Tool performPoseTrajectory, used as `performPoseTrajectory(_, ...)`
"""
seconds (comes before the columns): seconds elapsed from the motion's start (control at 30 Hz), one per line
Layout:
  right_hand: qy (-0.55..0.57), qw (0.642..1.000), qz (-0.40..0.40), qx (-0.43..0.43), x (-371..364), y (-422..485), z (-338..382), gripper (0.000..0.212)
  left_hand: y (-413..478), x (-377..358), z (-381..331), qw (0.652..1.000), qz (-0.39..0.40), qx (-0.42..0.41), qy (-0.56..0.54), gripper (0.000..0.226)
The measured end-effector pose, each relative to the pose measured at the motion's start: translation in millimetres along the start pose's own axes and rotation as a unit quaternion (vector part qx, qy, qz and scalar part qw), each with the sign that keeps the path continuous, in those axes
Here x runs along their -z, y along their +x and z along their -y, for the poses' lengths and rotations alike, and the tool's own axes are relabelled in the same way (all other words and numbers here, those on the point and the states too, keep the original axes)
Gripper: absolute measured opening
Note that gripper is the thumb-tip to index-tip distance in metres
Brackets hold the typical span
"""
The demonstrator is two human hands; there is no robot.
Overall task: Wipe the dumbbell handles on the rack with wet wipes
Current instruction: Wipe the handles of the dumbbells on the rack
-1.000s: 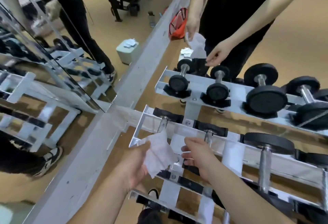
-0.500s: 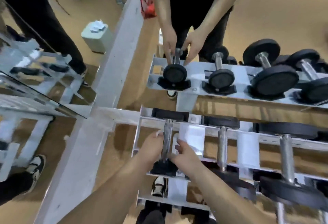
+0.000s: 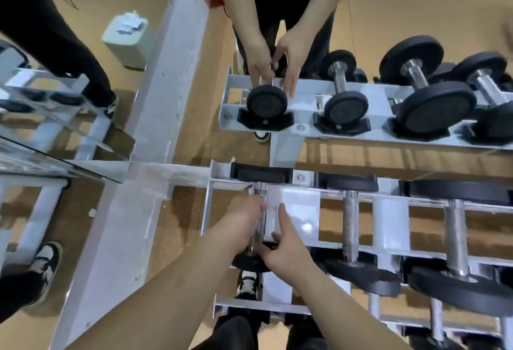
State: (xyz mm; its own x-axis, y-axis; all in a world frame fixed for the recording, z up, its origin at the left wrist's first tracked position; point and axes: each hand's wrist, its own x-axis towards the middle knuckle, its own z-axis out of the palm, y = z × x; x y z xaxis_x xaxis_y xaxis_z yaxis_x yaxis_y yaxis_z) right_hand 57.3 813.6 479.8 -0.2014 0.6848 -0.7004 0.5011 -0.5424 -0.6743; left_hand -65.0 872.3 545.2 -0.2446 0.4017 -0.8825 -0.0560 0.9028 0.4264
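The white dumbbell rack (image 3: 299, 211) stands right below me, against a mirror. My left hand (image 3: 243, 222) grips the chrome handle (image 3: 260, 227) of the leftmost small dumbbell, fingers curled round it. The wet wipe is hidden under that hand; in the mirror a sliver of white (image 3: 262, 81) shows beside the reflected fist. My right hand (image 3: 283, 249) lies just right of the same handle. Its forefinger points straight up along the handle and its thumb touches the handle's lower end near the black head (image 3: 249, 262).
More dumbbells (image 3: 350, 227) of growing size fill the rack to the right. The mirror repeats the rack (image 3: 305, 105) and my arms. A pale wipes tub (image 3: 128, 41) appears reflected on the floor. A shoe (image 3: 44, 261) of another person is at the left.
A second ago both hands held the spread white wipe above the rack. Since then my left hand has closed round the leftmost handle and my right hand has settled beside it.
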Motion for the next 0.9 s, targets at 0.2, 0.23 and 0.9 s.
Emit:
performPoseTrajectory(0.2,0.068,0.995,0.025,-0.067,9.4,2.3,7.2,0.112,-5.1,1.5,24.1,0.987,0.073,-0.036,0.139,0.027)
performPoseTrajectory(0.23,0.043,0.997,0.020,-0.067,9.7,1.9,9.1,0.114,0.8,1.5,13.2,0.990,0.056,-0.035,0.127,0.024)
performPoseTrajectory(0.9,-0.031,0.997,-0.042,-0.049,2.4,1.0,8.6,0.087,-12.6,3.3,40.3,0.983,0.070,-0.083,0.149,0.038)
